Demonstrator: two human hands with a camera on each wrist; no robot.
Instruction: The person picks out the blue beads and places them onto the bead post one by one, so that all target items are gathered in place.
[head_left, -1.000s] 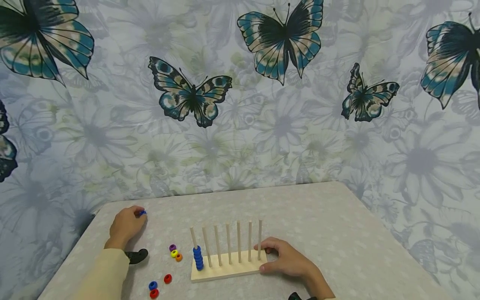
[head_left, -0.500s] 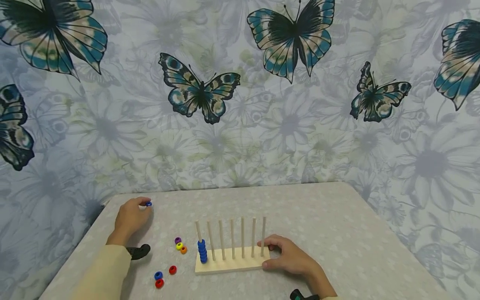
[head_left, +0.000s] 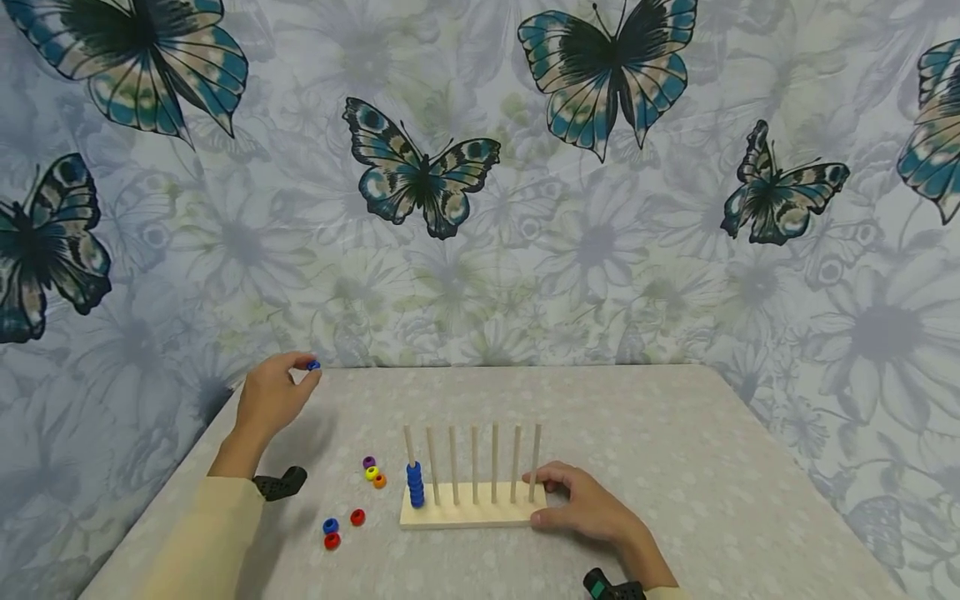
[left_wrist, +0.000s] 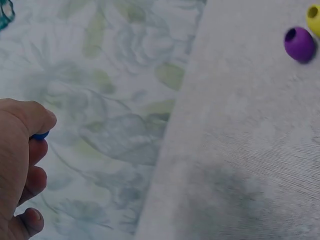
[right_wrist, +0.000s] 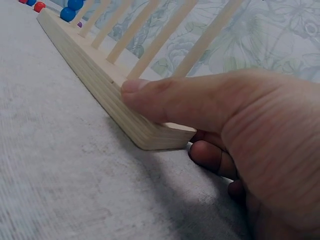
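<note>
My left hand (head_left: 274, 395) is raised over the table's far left part and pinches a blue bead (head_left: 313, 365) between thumb and fingertips. In the left wrist view only a sliver of that blue bead (left_wrist: 40, 135) shows. A wooden peg board (head_left: 476, 518) with a row of upright pegs stands on the table. Several blue beads (head_left: 415, 487) are stacked on its leftmost peg; the other pegs are bare. My right hand (head_left: 588, 505) grips the board's right end, with the thumb (right_wrist: 165, 100) along the near edge and the other fingers behind.
Left of the board lie a purple bead (head_left: 369, 462), a yellow bead (head_left: 372, 473) and an orange bead (head_left: 379, 481). Nearer are a loose blue bead (head_left: 331, 526) and two red beads (head_left: 357, 517). A butterfly-patterned cloth (head_left: 465, 300) hangs behind the table (head_left: 720, 467).
My left hand has lifted up off the table with the blue bead in its fingers. The head view has shifted slightly. My right hand keeps its hold on the board.
</note>
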